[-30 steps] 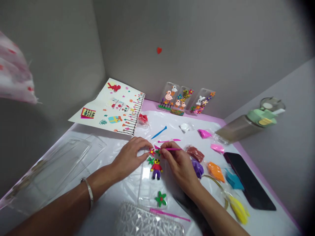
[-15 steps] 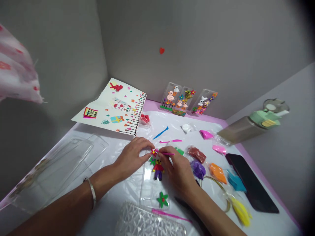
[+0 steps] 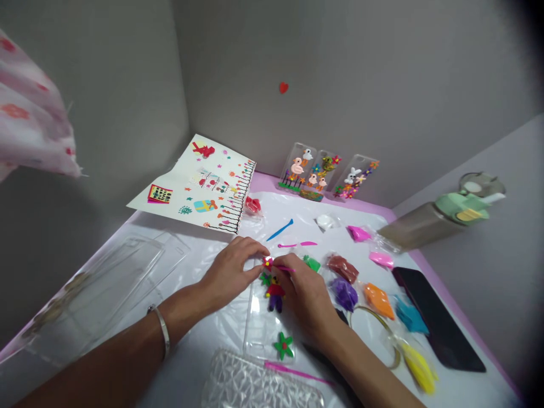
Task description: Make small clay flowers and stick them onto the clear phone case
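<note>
A clear phone case [image 3: 258,323] lies on the table before me, bearing clay shapes. At its top is a red clay flower [image 3: 267,262] with a yellow centre; below it sit a small green clay shape [image 3: 266,279] and a clay figure [image 3: 276,293] in red and purple. A green clay flower [image 3: 284,345] is near the bottom. My left hand [image 3: 232,269] holds the case's top corner, thumb and forefinger around the red flower. Pinched in my right hand [image 3: 308,294] is a pink modelling tool [image 3: 285,268], its tip at that flower, partly hidden by fingers.
Bagged clay, including purple [image 3: 345,293] and orange [image 3: 379,300], lies right, beside a dark phone [image 3: 437,323] and a bottle [image 3: 433,224]. Clear cases [image 3: 127,272] lie left. Decorated cases [image 3: 296,167] lean at the back near a drawn card [image 3: 178,175]. A textured case [image 3: 255,385] is nearest.
The whole view has shifted slightly to the right. My right hand has tipped the tool a little and moved its fingers closer over the red flower; my left hand stays in place.
</note>
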`<state>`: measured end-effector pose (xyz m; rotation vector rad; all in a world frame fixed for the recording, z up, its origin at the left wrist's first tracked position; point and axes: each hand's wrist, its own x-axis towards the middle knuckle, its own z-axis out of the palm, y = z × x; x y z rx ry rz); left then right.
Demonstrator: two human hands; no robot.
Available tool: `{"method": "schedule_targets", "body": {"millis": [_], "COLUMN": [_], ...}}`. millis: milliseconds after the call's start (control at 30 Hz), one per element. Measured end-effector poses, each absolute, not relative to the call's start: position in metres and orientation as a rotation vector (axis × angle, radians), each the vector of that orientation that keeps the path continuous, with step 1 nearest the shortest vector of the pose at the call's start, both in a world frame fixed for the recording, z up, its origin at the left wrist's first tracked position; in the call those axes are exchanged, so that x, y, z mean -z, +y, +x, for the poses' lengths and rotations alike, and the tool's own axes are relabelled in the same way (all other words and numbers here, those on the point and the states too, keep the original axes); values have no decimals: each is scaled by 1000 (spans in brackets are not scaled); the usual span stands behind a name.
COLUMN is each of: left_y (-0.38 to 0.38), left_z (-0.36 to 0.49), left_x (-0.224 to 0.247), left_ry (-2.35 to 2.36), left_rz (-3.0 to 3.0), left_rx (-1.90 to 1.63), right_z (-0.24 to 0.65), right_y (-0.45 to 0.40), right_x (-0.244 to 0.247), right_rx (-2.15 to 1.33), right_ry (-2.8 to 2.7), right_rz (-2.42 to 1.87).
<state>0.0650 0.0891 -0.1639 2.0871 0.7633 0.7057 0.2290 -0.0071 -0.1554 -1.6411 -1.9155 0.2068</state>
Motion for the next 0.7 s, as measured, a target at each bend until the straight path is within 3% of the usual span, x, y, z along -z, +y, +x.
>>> {"method": "schedule_targets", "body": {"millis": [333, 700], "left_y": [89, 87], "left_z": [66, 66], "left_x": [168, 166], "left_ry": [762, 802], "left_rz": [2123, 2086], "left_rx": [-719, -714], "right_z": [225, 230], "right_y": [-7, -4], "right_x": [154, 136], "right_rx": [-186, -362], "right_ry": [-2088, -1606], "right_rz": [-1623, -1639]}}
